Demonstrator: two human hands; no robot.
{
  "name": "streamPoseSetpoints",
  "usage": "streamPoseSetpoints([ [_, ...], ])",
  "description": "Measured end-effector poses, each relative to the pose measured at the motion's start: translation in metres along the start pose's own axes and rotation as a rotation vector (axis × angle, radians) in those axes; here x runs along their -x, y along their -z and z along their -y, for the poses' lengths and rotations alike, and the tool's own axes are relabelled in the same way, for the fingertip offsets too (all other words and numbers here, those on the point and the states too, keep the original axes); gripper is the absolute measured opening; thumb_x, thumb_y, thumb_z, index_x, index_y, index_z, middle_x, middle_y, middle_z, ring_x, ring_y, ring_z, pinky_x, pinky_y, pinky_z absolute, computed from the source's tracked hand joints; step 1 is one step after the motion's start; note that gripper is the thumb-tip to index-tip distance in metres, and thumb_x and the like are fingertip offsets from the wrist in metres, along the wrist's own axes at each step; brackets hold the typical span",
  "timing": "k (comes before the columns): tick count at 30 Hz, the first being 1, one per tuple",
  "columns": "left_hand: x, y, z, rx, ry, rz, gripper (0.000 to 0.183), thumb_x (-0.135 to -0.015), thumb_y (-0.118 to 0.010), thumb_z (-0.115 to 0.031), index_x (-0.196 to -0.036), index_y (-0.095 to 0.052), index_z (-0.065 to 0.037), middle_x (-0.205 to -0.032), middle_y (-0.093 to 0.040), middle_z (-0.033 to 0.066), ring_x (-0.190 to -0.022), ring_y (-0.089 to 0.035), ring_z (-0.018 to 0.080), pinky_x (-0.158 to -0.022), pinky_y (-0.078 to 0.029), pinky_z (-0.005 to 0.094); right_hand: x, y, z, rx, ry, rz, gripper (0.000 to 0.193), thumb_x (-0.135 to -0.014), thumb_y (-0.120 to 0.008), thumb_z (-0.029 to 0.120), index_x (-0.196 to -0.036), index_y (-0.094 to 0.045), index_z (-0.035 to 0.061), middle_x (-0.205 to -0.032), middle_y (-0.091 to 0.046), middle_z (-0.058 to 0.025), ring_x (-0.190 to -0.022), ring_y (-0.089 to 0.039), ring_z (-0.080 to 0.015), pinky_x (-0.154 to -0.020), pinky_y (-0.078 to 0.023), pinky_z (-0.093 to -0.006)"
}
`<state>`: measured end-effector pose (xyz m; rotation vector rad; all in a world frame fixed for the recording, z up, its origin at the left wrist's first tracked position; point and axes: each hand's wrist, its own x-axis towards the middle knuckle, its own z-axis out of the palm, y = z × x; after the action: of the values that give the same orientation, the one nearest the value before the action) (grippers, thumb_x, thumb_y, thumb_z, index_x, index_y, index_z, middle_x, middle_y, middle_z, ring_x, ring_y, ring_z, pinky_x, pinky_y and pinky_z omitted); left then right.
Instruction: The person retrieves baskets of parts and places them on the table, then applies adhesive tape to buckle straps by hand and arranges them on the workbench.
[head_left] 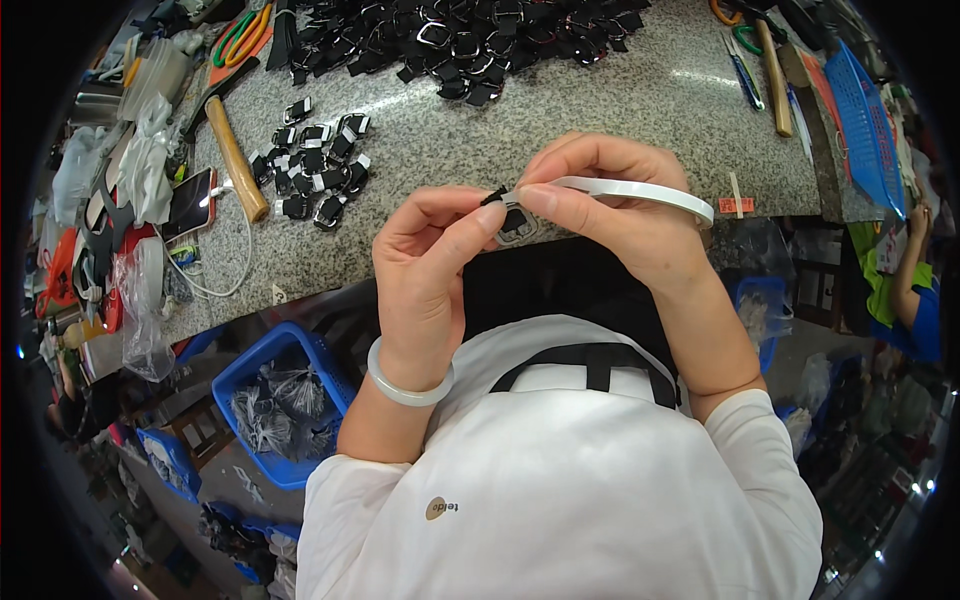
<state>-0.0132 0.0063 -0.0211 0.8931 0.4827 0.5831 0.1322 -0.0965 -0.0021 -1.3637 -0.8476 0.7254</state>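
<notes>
Just over the near edge of the bench, my left hand (425, 245) pinches a small metal buckle (517, 230) with a short black strap through it. My right hand (625, 205) is closed on a narrow roll of white tape (672, 196), which loops around its fingers. Its thumb and forefinger press close to the strap, touching or nearly touching my left fingertips. The exact contact between tape and strap is hidden by the fingers. Left of my hands lies a small group of buckles (315, 165) on black straps, several with white tabs. A large heap of black-strapped buckles (470, 45) covers the back.
A wooden-handled hammer (237, 165), a phone (190, 203) with a white cable, and scissors (240, 40) lie at the left. Another wooden handle (774, 85) and a blue basket (862, 130) are at the right. Below the bench stands a blue crate (228, 378) with bagged parts.
</notes>
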Motion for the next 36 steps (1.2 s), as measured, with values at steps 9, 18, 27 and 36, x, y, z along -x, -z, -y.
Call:
streamPoseSetpoints([
  [9,0.002,0.001,0.000,-0.035,-0.057,0.038,0.012,-0.080,-0.064,0.004,-0.092,-0.063,0.001,-0.090,-0.064,0.0066,-0.080,-0.057,0.0105,-0.073,-0.045,0.0237,0.001,-0.005,0.002,0.066,-0.094,0.001,0.017,-0.077,-0.075,0.017,-0.085,-0.070,0.0037,-0.074,-0.065,-0.0003,-0.067,-0.058,-0.0037,-0.057,-0.045,-0.0171],
  [18,0.004,-0.002,0.001,-0.099,-0.087,0.060,0.013,-0.081,-0.064,0.006,-0.094,-0.065,0.003,-0.092,-0.064,0.0081,-0.084,-0.059,0.0110,-0.074,-0.046,0.0217,0.004,-0.004,0.000,0.039,-0.084,-0.027,0.016,-0.078,-0.074,0.016,-0.085,-0.069,0.0031,-0.074,-0.065,0.0002,-0.067,-0.057,-0.0036,-0.058,-0.045,-0.0175],
  [27,0.004,0.001,0.007,-0.067,-0.134,0.064,0.015,-0.080,-0.065,0.007,-0.095,-0.065,0.004,-0.095,-0.063,0.0094,-0.082,-0.058,0.0115,-0.072,-0.045,0.0216,0.007,-0.007,0.003,0.127,0.075,-0.057,0.013,-0.077,-0.073,0.012,-0.085,-0.069,0.0026,-0.076,-0.066,-0.0024,-0.069,-0.060,-0.0067,-0.060,-0.047,-0.0196],
  [36,0.002,0.004,0.009,-0.164,-0.314,0.055,0.013,-0.079,-0.064,0.008,-0.090,-0.064,0.002,-0.093,-0.062,0.0101,-0.079,-0.057,0.0100,-0.070,-0.045,0.0218,0.005,-0.011,-0.010,0.437,0.327,-0.125,0.027,-0.074,-0.076,0.013,-0.098,-0.070,0.0029,-0.117,-0.058,-0.0165,-0.083,-0.063,-0.0147,-0.069,-0.052,-0.0262],
])
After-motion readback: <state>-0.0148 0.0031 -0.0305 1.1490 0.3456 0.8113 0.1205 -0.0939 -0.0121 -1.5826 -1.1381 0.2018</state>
